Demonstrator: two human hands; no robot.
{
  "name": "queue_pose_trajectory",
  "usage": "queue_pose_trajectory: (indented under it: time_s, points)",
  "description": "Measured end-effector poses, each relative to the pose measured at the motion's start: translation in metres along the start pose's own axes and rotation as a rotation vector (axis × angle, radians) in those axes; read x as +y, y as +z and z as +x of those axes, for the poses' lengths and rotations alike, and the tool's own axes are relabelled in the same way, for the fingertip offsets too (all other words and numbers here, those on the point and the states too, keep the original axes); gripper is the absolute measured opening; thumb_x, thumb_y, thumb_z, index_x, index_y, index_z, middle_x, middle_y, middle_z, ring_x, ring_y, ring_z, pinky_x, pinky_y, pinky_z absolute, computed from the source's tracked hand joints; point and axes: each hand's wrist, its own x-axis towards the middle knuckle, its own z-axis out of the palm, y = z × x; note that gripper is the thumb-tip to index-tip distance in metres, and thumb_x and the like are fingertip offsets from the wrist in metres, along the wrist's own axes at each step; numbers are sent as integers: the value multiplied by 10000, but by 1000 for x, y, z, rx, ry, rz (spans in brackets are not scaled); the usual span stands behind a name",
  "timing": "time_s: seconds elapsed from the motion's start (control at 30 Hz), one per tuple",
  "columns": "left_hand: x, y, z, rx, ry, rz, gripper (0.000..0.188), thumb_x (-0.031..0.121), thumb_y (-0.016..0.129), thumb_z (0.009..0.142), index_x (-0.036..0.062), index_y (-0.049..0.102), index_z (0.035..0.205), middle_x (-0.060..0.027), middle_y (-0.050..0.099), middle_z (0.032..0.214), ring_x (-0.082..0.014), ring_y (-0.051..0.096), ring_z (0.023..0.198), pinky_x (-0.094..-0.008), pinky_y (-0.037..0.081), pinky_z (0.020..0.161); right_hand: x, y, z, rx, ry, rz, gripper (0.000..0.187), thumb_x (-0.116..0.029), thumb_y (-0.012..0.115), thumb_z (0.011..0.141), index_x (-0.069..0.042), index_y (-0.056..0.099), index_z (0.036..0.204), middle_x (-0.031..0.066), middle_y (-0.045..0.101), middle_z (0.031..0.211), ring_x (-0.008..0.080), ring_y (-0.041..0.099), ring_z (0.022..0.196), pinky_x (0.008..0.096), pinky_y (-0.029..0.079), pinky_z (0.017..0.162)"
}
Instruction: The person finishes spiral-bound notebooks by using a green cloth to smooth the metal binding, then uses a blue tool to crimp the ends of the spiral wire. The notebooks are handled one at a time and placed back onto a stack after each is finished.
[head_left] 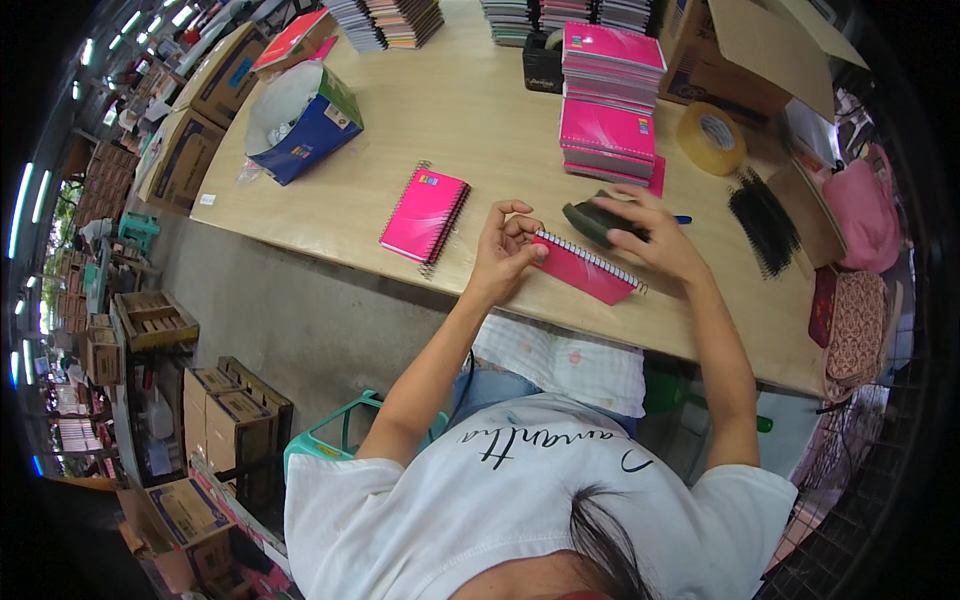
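Observation:
A pink spiral notebook [580,270] is tilted near the table's front edge, its coil along the upper side. My left hand [505,250] pinches its left end, thumb on the pink cover. Over the notebook's right part, my right hand [650,228] has its fingers and thumb around a dark green oblong object [592,220], whose exact kind I cannot make out. To the left lies another pink spiral notebook [425,212], flat on the table. Behind my right hand rise stacks of pink notebooks [610,130].
A roll of tape [711,138] and black spiral coils [763,222] lie at the right, by an open carton [730,60] and a pink bag [862,210]. A blue box with a plastic liner [310,135] stands at the left. A green stool [335,425] is beside me.

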Motion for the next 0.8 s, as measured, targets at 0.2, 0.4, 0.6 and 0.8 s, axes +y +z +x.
queue_pose_trajectory:
  time_s: [0.2, 0.4, 0.6, 0.8]
  points:
    - [29, 19, -5, 87, -46, 37, 718, -57, 684, 821, 91, 306, 1413, -110, 634, 1054, -127, 624, 928, -256, 526, 802, 46, 0, -62, 247, 116, -726, 451, -299, 673, 856, -78, 574, 1236, 160, 546, 1234, 347, 518, 1156, 458, 381, 1028]
    - [41, 29, -9, 170, -54, 114, 800, -49, 653, 851, 85, 200, 1497, -124, 666, 1038, -127, 642, 925, -263, 531, 807, 14, -17, -48, 433, 171, -277, 421, -297, 701, 818, -87, 606, 1171, 114, 569, 1204, 323, 533, 1095, 531, 318, 1059]
    - [54, 45, -4, 152, -59, 152, 808, -61, 645, 855, 58, 178, 1504, -135, 680, 1015, -137, 650, 931, -254, 528, 800, -85, -33, -7, 265, -406, -698, 406, -279, 730, 750, -106, 649, 1108, 58, 583, 1142, 258, 558, 1079, 568, 297, 1081]
    - [63, 46, -6, 172, -98, 237, 837, -65, 658, 844, 39, 161, 1509, -139, 691, 978, -135, 661, 883, -246, 528, 775, -95, -30, 14, 297, -671, -844, 367, -281, 697, 745, -117, 674, 1073, 28, 593, 1077, 194, 561, 1084, 563, 283, 1104]
